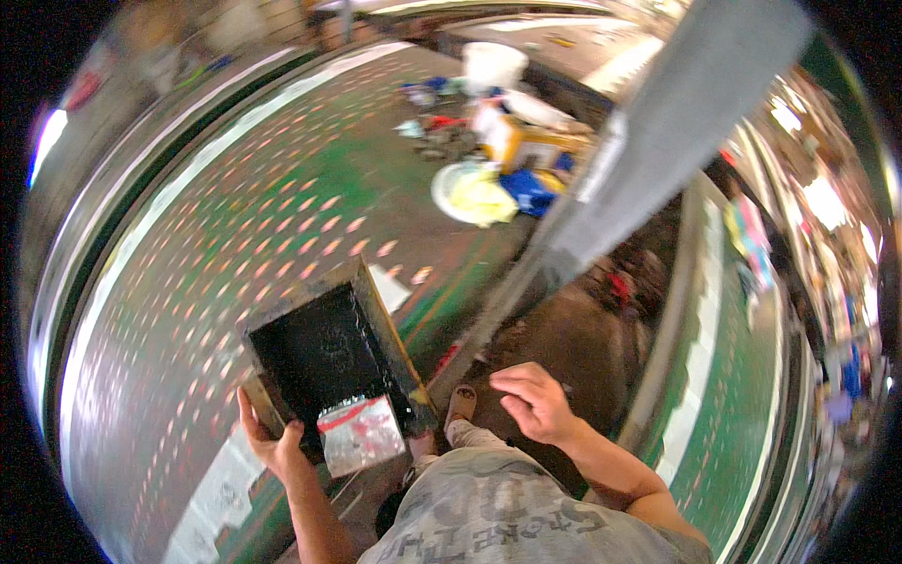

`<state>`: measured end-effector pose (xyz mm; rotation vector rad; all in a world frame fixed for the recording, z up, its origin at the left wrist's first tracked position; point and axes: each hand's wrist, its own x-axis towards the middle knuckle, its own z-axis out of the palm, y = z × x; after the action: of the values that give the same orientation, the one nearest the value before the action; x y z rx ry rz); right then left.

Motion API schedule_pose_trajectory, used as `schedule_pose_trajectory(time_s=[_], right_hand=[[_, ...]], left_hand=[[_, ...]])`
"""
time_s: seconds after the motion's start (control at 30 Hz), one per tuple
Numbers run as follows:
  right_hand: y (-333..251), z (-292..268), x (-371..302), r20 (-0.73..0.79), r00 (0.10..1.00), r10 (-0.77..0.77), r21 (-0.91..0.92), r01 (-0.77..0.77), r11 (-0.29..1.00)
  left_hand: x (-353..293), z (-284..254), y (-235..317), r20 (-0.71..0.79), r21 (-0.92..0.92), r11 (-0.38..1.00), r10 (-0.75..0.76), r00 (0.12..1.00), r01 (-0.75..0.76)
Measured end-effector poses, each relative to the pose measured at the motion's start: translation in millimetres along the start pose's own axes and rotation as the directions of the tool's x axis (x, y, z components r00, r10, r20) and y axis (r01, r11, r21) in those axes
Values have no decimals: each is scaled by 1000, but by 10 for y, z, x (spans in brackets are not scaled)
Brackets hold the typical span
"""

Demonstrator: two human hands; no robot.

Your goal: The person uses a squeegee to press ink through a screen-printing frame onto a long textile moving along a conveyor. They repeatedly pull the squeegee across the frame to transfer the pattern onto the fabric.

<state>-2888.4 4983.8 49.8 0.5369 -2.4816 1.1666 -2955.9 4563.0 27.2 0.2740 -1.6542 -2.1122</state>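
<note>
My left hand (274, 446) is closed round the left edge of a screen-printing frame (395, 340), a shallow wooden box shape with a dark, wet-looking inside. The frame is tilted over the near edge of a long green table (434, 265). At its near end sits a pale, flat piece (363, 436) smeared with red; how it is fixed I cannot tell. My right hand (534, 402) is in the air to the right of the frame, fingers stretched out, thumb apart, holding nothing.
Rows of small pale-and-orange marks (282, 221) cover the table. Farther along it stand a white bucket (494, 68), a bowl with yellow stuff (470, 195) and blue cloth (528, 193). A grey post (648, 155) rises in front. Another green table (728, 414) runs along the right.
</note>
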Motion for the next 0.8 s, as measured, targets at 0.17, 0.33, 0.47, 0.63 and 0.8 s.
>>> schedule_pose_trajectory(time_s=[0.17, 0.33, 0.47, 0.63, 0.8], right_hand=[[-96, -386, -600, -118, 965, 234, 180, -211, 961], [-180, -821, -1271, -376, 816, 439, 501, -219, 837], [-312, -1251, -1853, -563, 677, 474, 556, -114, 824], [-310, -1420, -2694, -702, 420, 575, 550, -193, 813], [-535, -1322, -3211, -790, 38, 611, 596, -180, 782]], left_hand=[[-231, 970, 160, 284, -67, 988, -115, 952, 139], [-560, 2028, 130, 624, -12, 984, -130, 771, 176], [-1221, 3049, 281, 805, 54, 990, -119, 581, 129], [-1954, 3923, -122, 952, 49, 978, -108, 288, 204], [-2809, 4476, -308, 994, 95, 960, -107, 29, 262]])
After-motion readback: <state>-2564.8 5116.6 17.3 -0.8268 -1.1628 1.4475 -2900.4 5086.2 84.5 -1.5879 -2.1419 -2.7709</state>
